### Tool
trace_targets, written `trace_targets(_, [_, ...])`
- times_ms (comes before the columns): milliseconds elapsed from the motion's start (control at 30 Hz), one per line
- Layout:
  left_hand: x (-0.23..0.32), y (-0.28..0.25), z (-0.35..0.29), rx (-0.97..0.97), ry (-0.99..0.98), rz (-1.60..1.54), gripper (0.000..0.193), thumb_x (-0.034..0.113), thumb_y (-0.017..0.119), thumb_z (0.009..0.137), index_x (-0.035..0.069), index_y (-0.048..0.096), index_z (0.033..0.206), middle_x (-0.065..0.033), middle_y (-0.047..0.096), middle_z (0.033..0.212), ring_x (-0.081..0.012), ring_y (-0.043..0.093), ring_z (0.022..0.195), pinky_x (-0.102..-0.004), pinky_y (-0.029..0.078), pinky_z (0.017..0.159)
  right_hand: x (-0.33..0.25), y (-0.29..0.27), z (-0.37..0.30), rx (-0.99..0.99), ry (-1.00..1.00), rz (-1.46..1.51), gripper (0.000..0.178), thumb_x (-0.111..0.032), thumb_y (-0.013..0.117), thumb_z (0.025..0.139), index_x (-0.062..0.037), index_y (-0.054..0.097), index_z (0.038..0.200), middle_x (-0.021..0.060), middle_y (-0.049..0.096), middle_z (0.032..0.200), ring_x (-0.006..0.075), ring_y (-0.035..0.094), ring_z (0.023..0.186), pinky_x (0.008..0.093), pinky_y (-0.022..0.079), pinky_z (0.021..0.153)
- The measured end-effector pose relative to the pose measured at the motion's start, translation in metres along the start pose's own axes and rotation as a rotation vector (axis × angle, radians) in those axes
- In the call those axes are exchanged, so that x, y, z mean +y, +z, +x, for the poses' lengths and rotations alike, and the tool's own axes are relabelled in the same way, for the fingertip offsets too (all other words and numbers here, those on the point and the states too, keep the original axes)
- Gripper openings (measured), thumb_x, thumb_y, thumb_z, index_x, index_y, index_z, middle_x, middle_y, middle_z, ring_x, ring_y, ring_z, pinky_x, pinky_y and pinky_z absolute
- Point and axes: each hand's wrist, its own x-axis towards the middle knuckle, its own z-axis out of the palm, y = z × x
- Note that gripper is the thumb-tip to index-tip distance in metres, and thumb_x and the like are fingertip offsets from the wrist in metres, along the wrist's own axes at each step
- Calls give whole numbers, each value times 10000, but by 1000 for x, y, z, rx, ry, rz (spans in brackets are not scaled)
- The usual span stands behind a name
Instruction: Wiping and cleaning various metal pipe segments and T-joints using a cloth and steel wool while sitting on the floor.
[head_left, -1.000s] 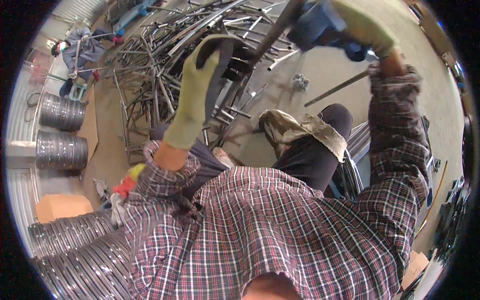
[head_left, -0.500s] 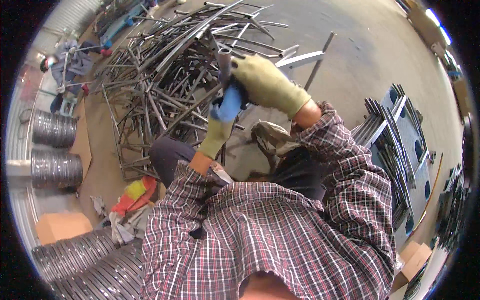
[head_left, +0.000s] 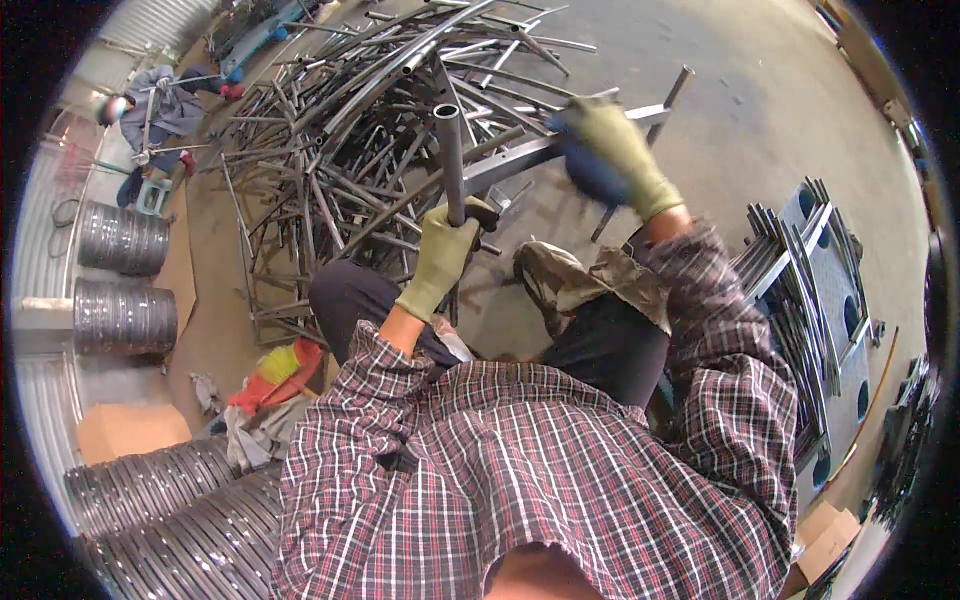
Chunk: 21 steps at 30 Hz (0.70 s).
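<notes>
My left hand (head_left: 447, 250), in a pale yellow-green glove with dark fingertips, is wrapped round an upright grey metal tube (head_left: 449, 150) with an open top end. The tube belongs to an H-shaped frame: a flat crossbar (head_left: 515, 163) runs from it up to the right, to a second, slanted tube (head_left: 678, 92). My right hand (head_left: 618, 150), in the same kind of glove, is at the crossbar and blurred by motion. Its fingers are closed on a blue cloth-like piece (head_left: 590, 170), which hides part of the bar.
A large tangled pile of metal frames (head_left: 350, 130) lies ahead. To the right, black bars rest on a blue perforated panel (head_left: 845, 290). Ring-shaped coil stacks (head_left: 125, 315) and a cardboard box (head_left: 130, 432) are at left. Another person (head_left: 165, 110) works at the far left.
My right hand has moved right with the blue piece, from the upright tube to the crossbar. My left hand still grips the tube, lower down the picture.
</notes>
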Motion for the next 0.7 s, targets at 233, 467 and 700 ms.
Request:
trace_targets(233, [-15, 3, -25, -21, 178, 295, 184, -9, 535, 866, 19, 684, 971, 14, 603, 700, -97, 554, 584, -288, 453, 548, -89, -24, -27, 109, -182, -10, 259, -166, 605, 827, -77, 657, 1064, 119, 594, 1174, 320, 587, 1069, 432, 519, 834])
trace_targets(467, [-27, -26, -41, -32, -182, -83, 155, -3, 579, 856, 7, 703, 949, 49, 603, 742, -35, 528, 695, -249, 415, 607, 83, 2, -57, 179, -4, -167, 246, -111, 620, 804, -110, 649, 1048, 98, 619, 1033, 312, 616, 941, 403, 531, 800])
trace_targets(700, [25, -46, -54, -39, -262, 1068, 390, 329, 635, 873, 35, 595, 1127, -182, 638, 1127, -368, 629, 1011, -471, 506, 819, 63, 16, -69, 222, 34, -260, 231, -102, 613, 795, -99, 650, 1023, 95, 603, 1028, 313, 602, 926, 412, 517, 779])
